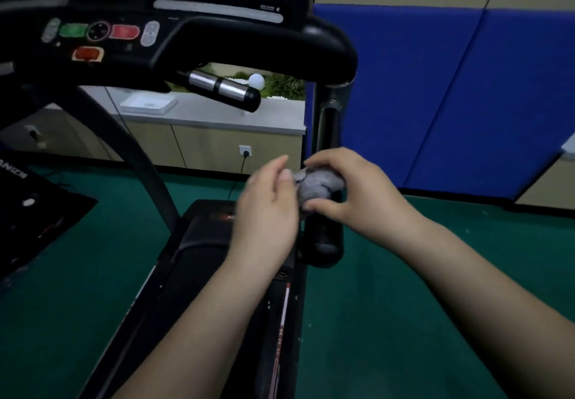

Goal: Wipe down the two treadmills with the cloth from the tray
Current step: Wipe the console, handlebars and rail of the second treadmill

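Observation:
A grey cloth [315, 187] is bunched into a ball in front of the black treadmill's right upright post [328, 128]. My right hand [348, 187] grips the cloth from the right, fingers curled over its top and thumb under it. My left hand [267, 208] is just left of the cloth with straight fingers, its thumb tip touching the cloth's edge. The treadmill console [102, 37] with green and red buttons is at the upper left, its curved handlebar [280, 47] above my hands. A second treadmill's dark part [28, 208] shows at the left edge.
A white tray [148, 103] lies on a grey-topped cabinet [217, 118] behind the treadmill. Blue wall padding [451, 93] stands at the right. Green floor [389, 289] lies on both sides of the belt [224, 289]. A wall socket with a plugged cable [245, 151] is low on the cabinet.

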A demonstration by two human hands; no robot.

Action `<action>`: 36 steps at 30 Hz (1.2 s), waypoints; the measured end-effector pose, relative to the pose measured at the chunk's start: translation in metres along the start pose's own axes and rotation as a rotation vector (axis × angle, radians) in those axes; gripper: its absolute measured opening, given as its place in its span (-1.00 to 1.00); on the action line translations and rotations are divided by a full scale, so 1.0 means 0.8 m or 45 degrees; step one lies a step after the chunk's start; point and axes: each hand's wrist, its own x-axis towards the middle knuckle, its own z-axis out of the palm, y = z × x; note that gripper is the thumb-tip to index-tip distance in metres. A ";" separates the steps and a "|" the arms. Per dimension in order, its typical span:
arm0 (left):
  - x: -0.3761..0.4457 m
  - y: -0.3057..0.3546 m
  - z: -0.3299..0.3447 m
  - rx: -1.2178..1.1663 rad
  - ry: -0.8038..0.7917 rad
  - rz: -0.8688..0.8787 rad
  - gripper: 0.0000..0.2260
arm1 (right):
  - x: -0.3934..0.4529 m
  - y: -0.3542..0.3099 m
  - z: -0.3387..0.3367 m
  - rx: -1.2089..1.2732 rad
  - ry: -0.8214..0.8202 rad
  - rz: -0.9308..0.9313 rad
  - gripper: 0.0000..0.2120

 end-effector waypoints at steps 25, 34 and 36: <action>0.040 -0.074 0.080 -0.834 -0.388 -0.217 -0.53 | 0.025 0.029 0.041 0.372 0.230 0.865 -0.66; -0.075 -0.045 0.034 -0.512 -0.126 0.261 -0.72 | 0.027 0.031 0.036 0.326 0.159 0.884 -0.60; -0.063 -0.033 0.034 -0.268 -0.161 0.340 -0.76 | 0.027 0.031 0.033 0.356 0.132 0.886 -0.59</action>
